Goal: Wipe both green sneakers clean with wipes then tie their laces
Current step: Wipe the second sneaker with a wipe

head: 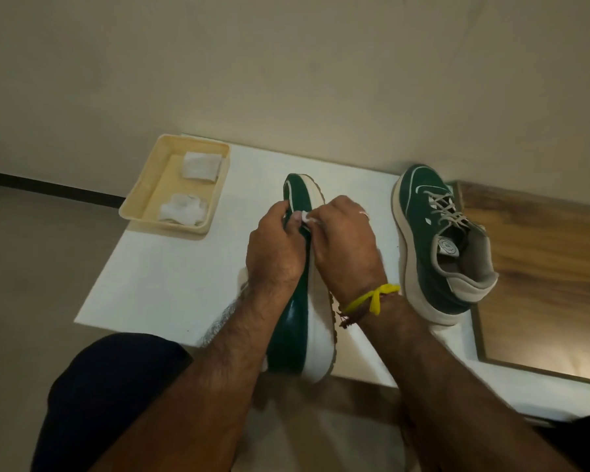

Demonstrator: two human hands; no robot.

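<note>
My left hand (275,247) gripping one green sneaker (295,321), my right hand (346,240) pinching one wipe (305,217) on it, second sneaker (436,240) beside, two wipes in one tray (135,202)

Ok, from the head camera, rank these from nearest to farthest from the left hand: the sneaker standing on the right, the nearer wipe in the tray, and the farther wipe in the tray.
From the left hand:
1. Nearer wipe, in the tray's near end, up and to the left.
2. Farther wipe, in the tray's far end, up-left.
3. Upright sneaker, off to the right, beyond the right hand.
</note>
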